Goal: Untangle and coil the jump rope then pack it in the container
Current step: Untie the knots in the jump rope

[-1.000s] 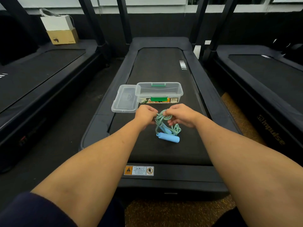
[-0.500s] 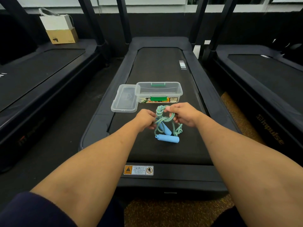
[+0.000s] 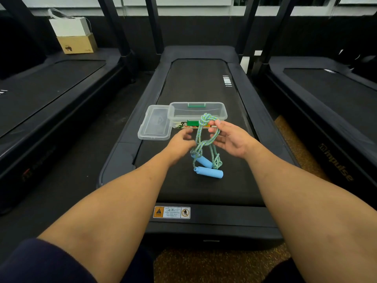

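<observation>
Jump rope [image 3: 201,137]: green-blue braided cord, tangled, with a bulky knot at the top. The upper loops are raised and hooked over the fingers of the right hand [image 3: 230,140]. The strands hang to two light blue foam handles [image 3: 209,173] lying on the belt [image 3: 195,84].

Container [image 3: 223,111]: clear, upright, uncovered, at 12 o'clock from the handles. Its lid [image 3: 155,125] lies flat just beside it at 9 o'clock.

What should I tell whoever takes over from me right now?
Right hand: holds the jump rope lifted by its loops, with a knot at the top.
Left hand: by the hanging strands; it is blurred, so its grip is unclear.
Blue handles: both lie on the treadmill belt.
Container: open and empty, with the lid beside it on its left.
Done: nothing packed.
Left: untangle, coil, pack.
</observation>
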`<act>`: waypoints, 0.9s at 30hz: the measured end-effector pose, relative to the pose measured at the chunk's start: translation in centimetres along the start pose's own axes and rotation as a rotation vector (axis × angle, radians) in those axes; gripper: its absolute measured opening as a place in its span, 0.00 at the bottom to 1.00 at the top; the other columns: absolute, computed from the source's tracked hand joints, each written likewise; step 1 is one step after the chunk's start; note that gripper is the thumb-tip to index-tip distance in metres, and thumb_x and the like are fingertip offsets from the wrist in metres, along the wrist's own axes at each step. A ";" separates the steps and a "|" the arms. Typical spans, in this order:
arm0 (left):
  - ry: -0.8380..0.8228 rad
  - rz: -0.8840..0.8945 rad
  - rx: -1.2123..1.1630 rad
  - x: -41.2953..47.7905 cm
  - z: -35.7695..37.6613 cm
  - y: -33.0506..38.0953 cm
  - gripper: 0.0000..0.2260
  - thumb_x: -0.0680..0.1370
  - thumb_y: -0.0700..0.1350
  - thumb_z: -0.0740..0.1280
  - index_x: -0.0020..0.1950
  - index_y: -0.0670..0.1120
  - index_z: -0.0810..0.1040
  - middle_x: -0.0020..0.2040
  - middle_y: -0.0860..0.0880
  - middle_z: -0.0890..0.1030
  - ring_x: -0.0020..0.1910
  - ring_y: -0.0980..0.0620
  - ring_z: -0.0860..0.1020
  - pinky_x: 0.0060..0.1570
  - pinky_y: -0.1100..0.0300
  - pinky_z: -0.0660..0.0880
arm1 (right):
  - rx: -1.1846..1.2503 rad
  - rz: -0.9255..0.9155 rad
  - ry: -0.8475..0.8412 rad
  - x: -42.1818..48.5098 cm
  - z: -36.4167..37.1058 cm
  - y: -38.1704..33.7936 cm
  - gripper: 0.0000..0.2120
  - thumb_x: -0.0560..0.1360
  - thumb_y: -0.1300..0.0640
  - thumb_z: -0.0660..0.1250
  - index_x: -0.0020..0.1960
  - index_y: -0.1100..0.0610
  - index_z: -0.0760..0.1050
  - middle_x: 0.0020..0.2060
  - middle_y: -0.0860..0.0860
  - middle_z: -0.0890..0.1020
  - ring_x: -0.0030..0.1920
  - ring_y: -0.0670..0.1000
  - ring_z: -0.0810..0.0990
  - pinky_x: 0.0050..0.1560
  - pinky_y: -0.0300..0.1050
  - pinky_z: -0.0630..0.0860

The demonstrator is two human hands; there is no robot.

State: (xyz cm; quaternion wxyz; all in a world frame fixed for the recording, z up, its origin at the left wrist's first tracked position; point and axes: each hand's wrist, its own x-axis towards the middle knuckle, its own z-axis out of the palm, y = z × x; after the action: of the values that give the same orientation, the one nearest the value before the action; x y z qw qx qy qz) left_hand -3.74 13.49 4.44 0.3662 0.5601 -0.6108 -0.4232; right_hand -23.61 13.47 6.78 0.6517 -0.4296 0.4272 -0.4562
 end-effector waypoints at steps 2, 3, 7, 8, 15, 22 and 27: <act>-0.071 -0.013 -0.160 -0.6 0.1 1.8 0.15 0.78 0.38 0.65 0.63 0.50 0.77 0.57 0.52 0.80 0.48 0.61 0.76 0.46 0.62 0.71 | -0.001 0.011 0.002 0.0 0.0 0.0 0.09 0.82 0.51 0.64 0.56 0.52 0.80 0.44 0.48 0.85 0.49 0.48 0.83 0.54 0.46 0.77; -0.103 -0.012 -0.209 -0.5 0.3 2.3 0.11 0.79 0.40 0.65 0.58 0.51 0.80 0.54 0.53 0.81 0.48 0.63 0.77 0.44 0.64 0.68 | -0.001 0.015 -0.004 0.0 0.1 0.0 0.09 0.82 0.51 0.64 0.56 0.52 0.81 0.44 0.49 0.86 0.49 0.49 0.83 0.56 0.46 0.77; -0.023 0.067 -0.334 0.3 0.7 2.6 0.10 0.81 0.46 0.66 0.53 0.40 0.81 0.40 0.47 0.82 0.40 0.56 0.82 0.44 0.62 0.71 | 0.021 -0.002 0.002 0.1 0.1 0.1 0.09 0.81 0.52 0.65 0.57 0.54 0.81 0.38 0.49 0.82 0.44 0.50 0.82 0.53 0.47 0.78; 0.022 0.068 -0.387 0.5 0.8 2.7 0.09 0.82 0.46 0.65 0.52 0.41 0.80 0.37 0.48 0.79 0.37 0.52 0.82 0.44 0.60 0.73 | 0.018 -0.010 0.019 0.1 0.1 0.0 0.10 0.81 0.52 0.66 0.57 0.55 0.81 0.36 0.49 0.80 0.41 0.49 0.81 0.51 0.47 0.79; 0.259 0.008 -0.717 1.9 -1.3 5.5 0.12 0.84 0.47 0.59 0.42 0.46 0.73 0.29 0.53 0.63 0.21 0.57 0.62 0.27 0.61 0.63 | -0.056 -0.080 0.080 0.1 0.0 -0.5 0.09 0.76 0.52 0.72 0.50 0.58 0.81 0.28 0.48 0.69 0.29 0.46 0.67 0.37 0.42 0.71; 0.415 0.171 -0.899 2.0 -8.1 11.7 0.13 0.85 0.51 0.57 0.42 0.49 0.72 0.29 0.54 0.66 0.24 0.57 0.63 0.25 0.63 0.61 | -0.345 -0.177 -0.111 -0.1 0.7 -6.3 0.06 0.78 0.58 0.70 0.48 0.60 0.82 0.34 0.52 0.78 0.34 0.50 0.77 0.43 0.43 0.77; 0.449 0.266 -0.966 1.5 -11.1 13.1 0.14 0.85 0.51 0.57 0.42 0.49 0.72 0.30 0.55 0.68 0.25 0.57 0.64 0.26 0.63 0.61 | -0.361 -0.210 -0.172 -0.9 0.8 -10.2 0.07 0.77 0.64 0.70 0.54 0.64 0.81 0.35 0.52 0.80 0.34 0.50 0.79 0.54 0.49 0.79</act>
State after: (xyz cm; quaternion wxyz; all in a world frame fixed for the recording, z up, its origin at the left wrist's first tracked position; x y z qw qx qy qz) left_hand 1.43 10.98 20.73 0.7534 0.3230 -0.3192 -0.4755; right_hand -25.37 12.32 16.84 0.5472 -0.6188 0.3976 -0.3995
